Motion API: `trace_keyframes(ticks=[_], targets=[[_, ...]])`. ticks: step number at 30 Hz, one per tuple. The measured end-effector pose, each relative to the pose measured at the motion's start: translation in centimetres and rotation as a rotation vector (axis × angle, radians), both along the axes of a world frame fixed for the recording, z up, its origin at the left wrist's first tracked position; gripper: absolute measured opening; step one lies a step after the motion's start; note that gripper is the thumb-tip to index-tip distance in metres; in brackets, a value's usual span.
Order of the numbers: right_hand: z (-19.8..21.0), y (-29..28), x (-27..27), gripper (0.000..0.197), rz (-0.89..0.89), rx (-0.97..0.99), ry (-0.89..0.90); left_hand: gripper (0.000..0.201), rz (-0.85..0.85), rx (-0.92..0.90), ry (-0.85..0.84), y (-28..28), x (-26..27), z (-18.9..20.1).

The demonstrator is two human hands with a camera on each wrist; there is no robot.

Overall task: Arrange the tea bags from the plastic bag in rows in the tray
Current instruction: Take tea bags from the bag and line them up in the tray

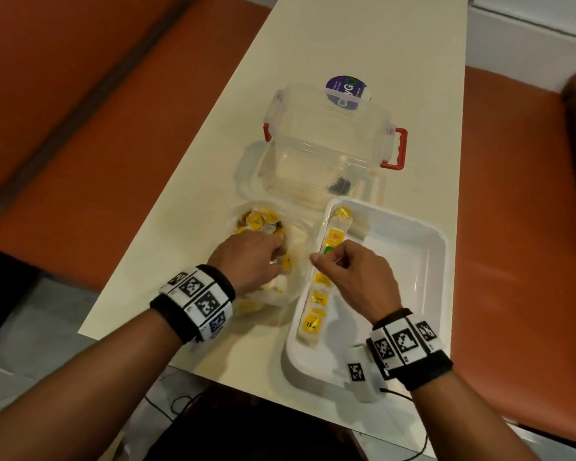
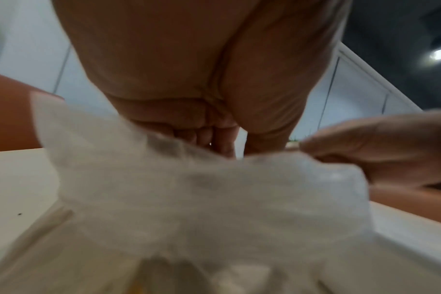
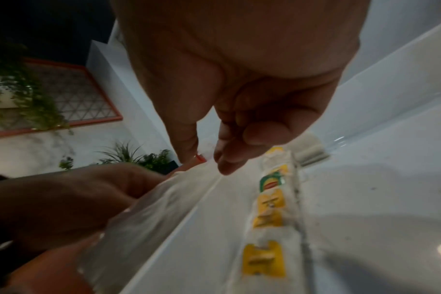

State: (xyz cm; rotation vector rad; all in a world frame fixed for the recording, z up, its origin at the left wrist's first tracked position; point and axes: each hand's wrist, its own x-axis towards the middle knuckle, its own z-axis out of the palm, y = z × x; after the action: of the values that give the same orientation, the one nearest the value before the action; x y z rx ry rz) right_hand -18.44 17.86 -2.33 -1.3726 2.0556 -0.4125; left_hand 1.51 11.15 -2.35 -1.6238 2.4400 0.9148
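Observation:
A clear plastic bag (image 1: 293, 234) of yellow tea bags (image 1: 256, 221) lies on the table, left of the white tray (image 1: 413, 227). My left hand (image 1: 278, 257) reaches into the bag. In the left wrist view the fingers (image 2: 227, 139) dip behind the crumpled plastic (image 2: 214, 199), so what they hold is hidden. A single row of tea bags (image 1: 313, 324) runs along the tray's left wall, also seen in the right wrist view (image 3: 269, 206). My right hand (image 1: 326, 259) hovers over that row beside the bag's rim, fingers loosely curled, thumb out, holding nothing (image 3: 207, 163).
A clear storage box with red handles (image 1: 330, 151) stands behind the bag and tray, with a round purple lid (image 1: 345, 91) beyond it. The cream table (image 1: 346, 44) is narrow, with orange benches (image 1: 80, 161) on both sides. Most of the tray's floor (image 1: 396, 277) is bare.

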Motion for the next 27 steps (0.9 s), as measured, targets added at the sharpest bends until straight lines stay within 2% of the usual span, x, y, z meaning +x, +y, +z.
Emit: trace_keyframes(ticks=[3,6,8,12,14,16,20,24,27], targets=[[0.3,-0.4,1.9,0.053,0.043,0.065,0.104,0.040,-0.018,-0.030,-0.077,-0.4,-1.1,-0.8],[-0.2,-0.9,2.7,0.039,0.033,0.094,0.113,0.045,-0.016,-0.086,-0.122,-0.3,-1.5,-1.4],[-0.5,-1.0,2.8,0.028,0.002,0.091,0.077,0.038,-0.021,-0.106,-0.131,-0.1,-1.7,-1.7],[-0.3,-0.9,2.7,0.024,-0.036,0.069,0.035,0.013,-0.055,-0.131,-0.129,0.1,-1.4,-2.4],[-0.3,-0.7,2.6,0.023,-0.041,0.071,0.036,0.012,-0.054,-0.142,-0.112,0.1,-1.1,-2.6],[-0.3,-0.5,2.6,0.023,-0.047,0.069,0.041,0.015,-0.018,-0.128,-0.073,0.2,-0.8,-2.5],[-0.3,-0.2,2.6,0.024,-0.068,0.053,0.028,0.009,0.134,-0.023,0.059,-0.4,0.4,-1.9],[-0.5,-0.1,2.6,0.024,-0.076,0.043,0.008,0.019,0.237,0.095,0.244,-1.1,1.7,-1.2],[-0.5,-0.1,2.5,0.026,-0.080,0.037,-0.003,0.014,0.274,0.118,0.331,-1.6,2.3,-0.8]])
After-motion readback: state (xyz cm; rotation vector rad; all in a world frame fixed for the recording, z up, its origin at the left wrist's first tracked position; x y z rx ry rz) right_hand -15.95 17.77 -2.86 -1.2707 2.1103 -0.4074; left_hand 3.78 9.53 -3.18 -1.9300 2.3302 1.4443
